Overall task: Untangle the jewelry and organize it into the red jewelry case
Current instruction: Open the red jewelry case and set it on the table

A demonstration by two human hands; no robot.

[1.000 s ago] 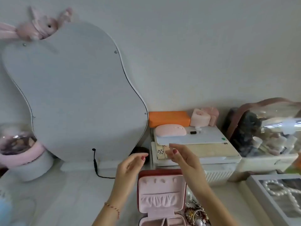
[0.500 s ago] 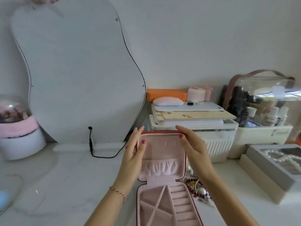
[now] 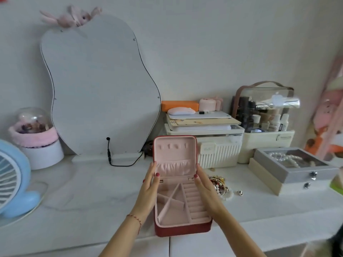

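The red jewelry case (image 3: 182, 230) is sitting open at the front edge of the white countertop (image 3: 83, 201), its lid standing upright and its pink lining showing: small hooks and a gathered pocket in the lid, dividers and ring rolls in the base. The left hand (image 3: 148, 190) is resting flat against the case's left side near the hinge, fingers straight and holding nothing. The right hand (image 3: 206, 190) is lying along the right side in the same way, fingers extended, touching the case's edge. The tangled jewelry (image 3: 220, 184) is lying on the countertop just beside the case's right side, close behind the right hand. A small dark piece (image 3: 240, 192) is lying apart, further right
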